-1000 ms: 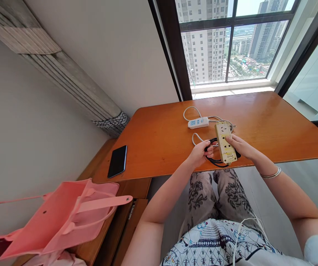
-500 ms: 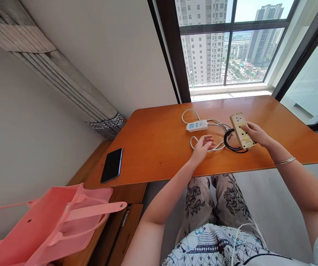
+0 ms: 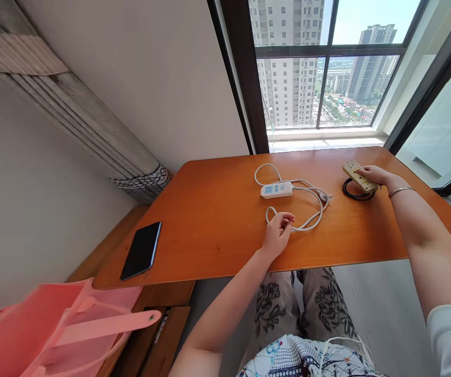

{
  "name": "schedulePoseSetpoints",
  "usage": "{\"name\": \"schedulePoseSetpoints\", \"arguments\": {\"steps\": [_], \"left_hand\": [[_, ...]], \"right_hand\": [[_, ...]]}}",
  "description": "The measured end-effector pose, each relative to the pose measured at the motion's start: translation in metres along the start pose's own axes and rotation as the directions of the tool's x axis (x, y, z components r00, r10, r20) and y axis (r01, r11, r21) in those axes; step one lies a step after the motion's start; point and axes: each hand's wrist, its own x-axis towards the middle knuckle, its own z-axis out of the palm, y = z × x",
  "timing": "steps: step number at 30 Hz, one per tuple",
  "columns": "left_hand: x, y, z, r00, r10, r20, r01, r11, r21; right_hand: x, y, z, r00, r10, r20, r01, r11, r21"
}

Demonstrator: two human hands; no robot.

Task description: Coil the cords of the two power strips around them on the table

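Note:
At the right of the table, my right hand [image 3: 377, 176] grips a yellowed power strip [image 3: 359, 175] by its near end, thumb on top. Its black cord [image 3: 353, 195] is coiled beneath, on the tabletop. My left hand [image 3: 279, 229] is at the near side of a loose white cable [image 3: 315, 224], fingers curled; whether they pinch the cable is hard to make out. That cable belongs to a small white power strip [image 3: 276, 190] with blue sockets, lying just beyond my left hand. The white plug lies to its right.
The brown wooden table [image 3: 209, 209] stands against a window [image 3: 327, 89]. A black phone or tablet [image 3: 141, 251] lies near its left edge. A pink bag [image 3: 32, 330] hangs open at lower left, beside wooden drawers [image 3: 170, 335].
My right hand has carried the yellowed power strip and its black cord rightward, away from the white cable, and lowered it. My left hand has curled in by the cable. The view tilted slightly.

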Motion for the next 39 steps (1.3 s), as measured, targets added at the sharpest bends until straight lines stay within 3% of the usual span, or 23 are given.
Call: {"name": "schedulePoseSetpoints", "arguments": {"steps": [5, 11, 13, 16, 18, 22, 24, 27, 32, 39], "left_hand": [[-0.005, 0.005, -0.003, 0.993, 0.079, 0.088, -0.090, 0.989, 0.119], [-0.006, 0.006, -0.003, 0.991, 0.079, 0.112, -0.094, 0.986, 0.139], [-0.005, 0.005, -0.003, 0.991, 0.075, 0.109, -0.090, 0.986, 0.142], [-0.005, 0.004, -0.004, 0.993, 0.057, 0.103, -0.070, 0.989, 0.129], [-0.006, 0.004, -0.004, 0.992, 0.055, 0.114, -0.070, 0.990, 0.123], [-0.006, 0.006, -0.004, 0.991, 0.027, 0.129, -0.041, 0.993, 0.108], [-0.006, 0.007, -0.004, 0.991, 0.012, 0.130, -0.025, 0.995, 0.099], [-0.005, 0.008, -0.004, 0.990, 0.019, 0.143, -0.035, 0.993, 0.112], [-0.005, 0.009, -0.004, 0.980, 0.064, 0.190, -0.098, 0.980, 0.171], [-0.004, 0.007, -0.004, 0.982, 0.025, 0.186, -0.051, 0.990, 0.134]], "right_hand": [[0.030, 0.005, 0.002, 0.996, -0.076, -0.043, 0.066, 0.980, -0.190], [0.035, 0.017, 0.004, 0.958, -0.233, -0.167, 0.115, 0.845, -0.522], [0.027, 0.013, 0.007, 0.930, -0.284, -0.234, 0.102, 0.810, -0.577], [0.004, 0.000, 0.020, 0.838, -0.411, -0.359, 0.106, 0.768, -0.632], [-0.017, -0.010, 0.036, 0.801, -0.471, -0.369, 0.139, 0.746, -0.651], [-0.060, -0.019, 0.072, 0.895, -0.410, -0.176, 0.190, 0.708, -0.680], [-0.075, -0.018, 0.085, 0.932, -0.332, -0.145, 0.143, 0.704, -0.696], [-0.084, -0.013, 0.092, 0.946, -0.279, -0.164, 0.086, 0.706, -0.703], [-0.065, -0.010, 0.082, 0.934, -0.308, -0.179, 0.105, 0.718, -0.688], [-0.020, -0.014, 0.066, 0.924, -0.279, -0.261, 0.061, 0.782, -0.620]]}}
